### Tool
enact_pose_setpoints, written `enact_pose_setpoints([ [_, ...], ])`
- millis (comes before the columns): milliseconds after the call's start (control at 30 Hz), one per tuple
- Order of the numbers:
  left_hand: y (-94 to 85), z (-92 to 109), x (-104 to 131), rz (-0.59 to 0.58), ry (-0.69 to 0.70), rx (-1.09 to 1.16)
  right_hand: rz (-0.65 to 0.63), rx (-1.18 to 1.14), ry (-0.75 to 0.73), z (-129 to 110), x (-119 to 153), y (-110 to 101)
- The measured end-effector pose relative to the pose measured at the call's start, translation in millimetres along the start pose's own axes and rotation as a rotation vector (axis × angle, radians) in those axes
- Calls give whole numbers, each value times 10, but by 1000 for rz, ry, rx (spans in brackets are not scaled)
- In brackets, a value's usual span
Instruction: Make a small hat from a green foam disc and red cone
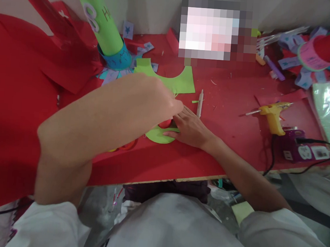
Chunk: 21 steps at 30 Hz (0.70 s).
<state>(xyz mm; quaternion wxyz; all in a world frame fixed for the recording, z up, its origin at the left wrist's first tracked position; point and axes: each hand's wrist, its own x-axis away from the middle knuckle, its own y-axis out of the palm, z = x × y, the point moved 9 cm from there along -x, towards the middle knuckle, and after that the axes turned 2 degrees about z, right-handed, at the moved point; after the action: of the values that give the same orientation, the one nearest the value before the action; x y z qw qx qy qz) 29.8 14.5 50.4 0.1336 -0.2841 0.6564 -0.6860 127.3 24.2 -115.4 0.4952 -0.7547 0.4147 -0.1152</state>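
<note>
Nearest, across the bottom of the frame, a white garment [174,229] with bare forearms reaching out over a red tabletop [221,157]. Just past the table edge, at centre, a bright green rounded paper piece [160,137], lying partly beneath the right hand [191,126] and just below the left hand [157,94]. Right thumb stretched out across the green piece, fingers extended toward the left hand. Hands together at centre, seemingly touching; left hand bent downward, fingers hidden underneath, so cannot tell whether clamped on anything. Between both, over the green piece, a small red rounded piece [165,123]. Left of these, partly behind the left forearm, a red-orange loop [130,145].

At right, a purple box [293,149] with a black cord, and just above, a yellow glue gun [273,115]. Beyond the right hand, a pale pen [199,105]. Farther up, a green sheet with a curved cut-out [184,86]. Farthest, upper left, a green paper tube [106,25] in a blue band [117,59]; upper right, a pink ring [308,58].
</note>
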Motion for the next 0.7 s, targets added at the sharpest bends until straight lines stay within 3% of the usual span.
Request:
enact_pose_setpoints([
  [200, 111, 5, -81, -287, -108, -171, 5, 0, 6, 4, 3, -2],
  [233, 100, 15, -89, -285, -107, -162, 5, 0, 3, 2, 3, -3],
  [367, -3, 53, -74, -134, -32, -136, 14, 13, -22, -17, 3, -6],
  [500, 43, 7, -24, -102, -37, -110, 19, 8, -19, -13, -3, -4],
  [700, 52, -31, -7, 63, -55, 11, 29, 29, -26, -24, -4, -16],
])
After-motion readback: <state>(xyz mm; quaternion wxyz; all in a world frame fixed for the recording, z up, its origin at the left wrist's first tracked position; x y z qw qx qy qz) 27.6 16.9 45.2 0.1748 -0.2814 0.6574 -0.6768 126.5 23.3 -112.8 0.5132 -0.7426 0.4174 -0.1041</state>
